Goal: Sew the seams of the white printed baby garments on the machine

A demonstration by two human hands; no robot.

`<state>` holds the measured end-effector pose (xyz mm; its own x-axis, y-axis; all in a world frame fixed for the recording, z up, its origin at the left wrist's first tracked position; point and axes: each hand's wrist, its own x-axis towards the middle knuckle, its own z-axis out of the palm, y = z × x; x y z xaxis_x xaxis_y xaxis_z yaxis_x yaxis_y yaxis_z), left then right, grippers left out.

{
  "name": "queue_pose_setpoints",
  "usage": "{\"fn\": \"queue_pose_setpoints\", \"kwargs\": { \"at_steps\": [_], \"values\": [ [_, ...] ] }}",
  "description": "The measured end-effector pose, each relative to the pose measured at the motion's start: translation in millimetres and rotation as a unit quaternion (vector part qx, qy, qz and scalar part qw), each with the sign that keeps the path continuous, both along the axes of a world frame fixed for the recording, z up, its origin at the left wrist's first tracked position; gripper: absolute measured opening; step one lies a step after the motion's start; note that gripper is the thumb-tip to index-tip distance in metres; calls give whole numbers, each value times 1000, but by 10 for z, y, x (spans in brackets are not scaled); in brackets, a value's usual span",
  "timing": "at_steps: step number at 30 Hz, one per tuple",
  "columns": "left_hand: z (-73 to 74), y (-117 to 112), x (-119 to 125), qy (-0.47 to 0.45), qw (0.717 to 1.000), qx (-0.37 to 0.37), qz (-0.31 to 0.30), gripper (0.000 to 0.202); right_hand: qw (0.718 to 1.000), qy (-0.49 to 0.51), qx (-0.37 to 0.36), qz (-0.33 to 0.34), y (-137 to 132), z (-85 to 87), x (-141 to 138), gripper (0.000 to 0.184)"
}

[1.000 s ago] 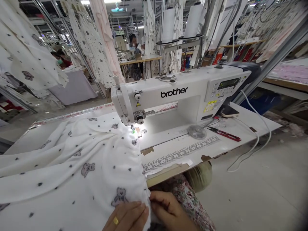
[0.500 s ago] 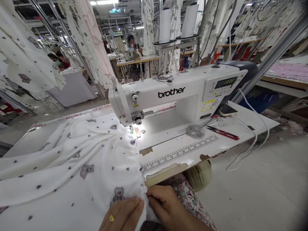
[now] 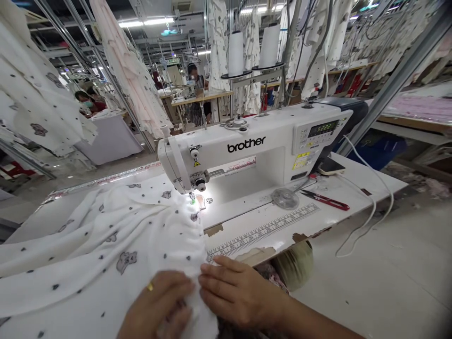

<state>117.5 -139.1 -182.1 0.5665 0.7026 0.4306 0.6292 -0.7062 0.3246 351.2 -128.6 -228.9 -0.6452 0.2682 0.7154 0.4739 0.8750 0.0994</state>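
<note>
The white work table (image 3: 356,181) is carrying the sewing machine (image 3: 254,146), with bare tabletop lying open to the right of the machine as far as the table's chipped front edge. The white printed fabric (image 3: 106,235) is spreading left of the machine and feeding under its needle, its gathered right edge running from the needle toward the person. In front of the machine, both hands are working close together on that near edge. The left hand (image 3: 158,306) is curling into the cloth, while the right hand (image 3: 236,292) is lying flat with fingers stretched against the hem. A printed ruler strip (image 3: 261,230) is lining the table's front edge below the machine, and red snips (image 3: 326,200) are lying alone to its right.
</note>
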Motion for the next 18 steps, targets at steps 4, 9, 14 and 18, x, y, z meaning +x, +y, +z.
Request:
{"fn": "queue_pose_setpoints", "kwargs": {
  "at_steps": [4, 9, 14, 18],
  "values": [
    [176, 666, 7, 25, 992, -4, 123, 35, 999, -32, 21, 35, 111, 82, -15, 8],
    [214, 1103, 238, 241, 958, -81, 131, 49, 998, -30, -25, 57, 179, 207, 63, 9],
    [179, 1024, 338, 330, 926, -26, 183, 38, 978, -108, -136, 114, 270, 232, 174, 10],
    [29, 1082, 319, 272, 949, 123, 102, 27, 943, -195, -191, 191, 505, 399, 127, 15]
  ]
}}
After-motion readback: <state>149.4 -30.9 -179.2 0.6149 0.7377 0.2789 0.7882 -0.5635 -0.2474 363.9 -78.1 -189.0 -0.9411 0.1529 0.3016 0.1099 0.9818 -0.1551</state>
